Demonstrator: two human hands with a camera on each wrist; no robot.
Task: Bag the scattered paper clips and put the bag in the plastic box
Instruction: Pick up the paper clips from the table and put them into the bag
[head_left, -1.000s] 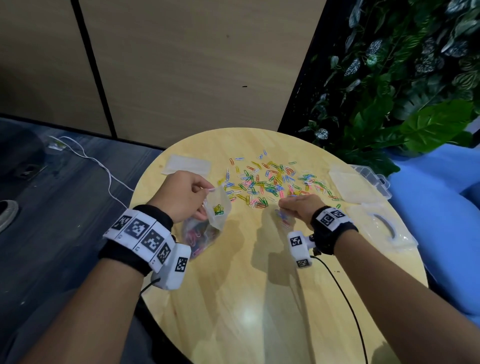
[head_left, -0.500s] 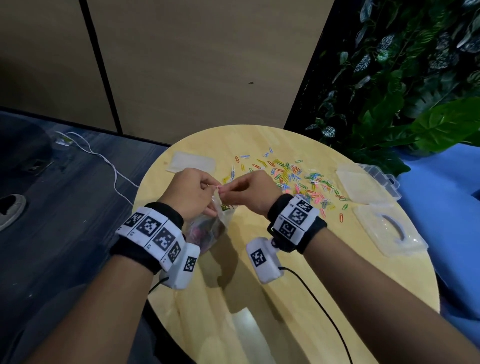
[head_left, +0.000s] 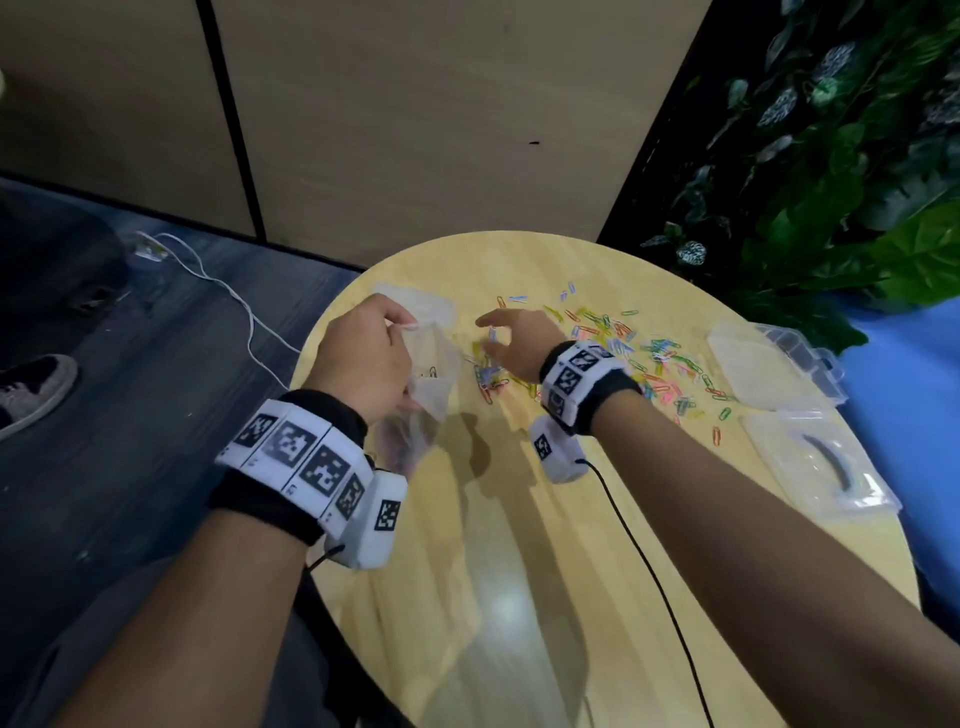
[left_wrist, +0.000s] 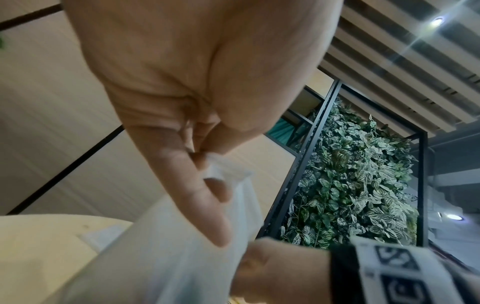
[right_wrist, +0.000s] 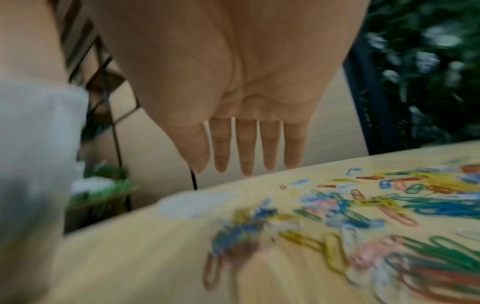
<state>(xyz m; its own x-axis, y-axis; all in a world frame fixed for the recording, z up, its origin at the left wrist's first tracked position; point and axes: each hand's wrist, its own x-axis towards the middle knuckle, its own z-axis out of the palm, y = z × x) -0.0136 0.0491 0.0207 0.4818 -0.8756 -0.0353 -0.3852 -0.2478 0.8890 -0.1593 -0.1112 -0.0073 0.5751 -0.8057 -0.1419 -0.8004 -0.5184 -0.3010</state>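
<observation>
Overhead, round wooden table (head_left: 498, 571), plant wall (head_left: 831, 156).

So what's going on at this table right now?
A person is bagging coloured paper clips scattered on a round wooden table. The left hand pinches a clear plastic bag by its top edge. The right hand, fingers straight and empty, hovers over the clips. The open plastic box waits at the right.
</observation>
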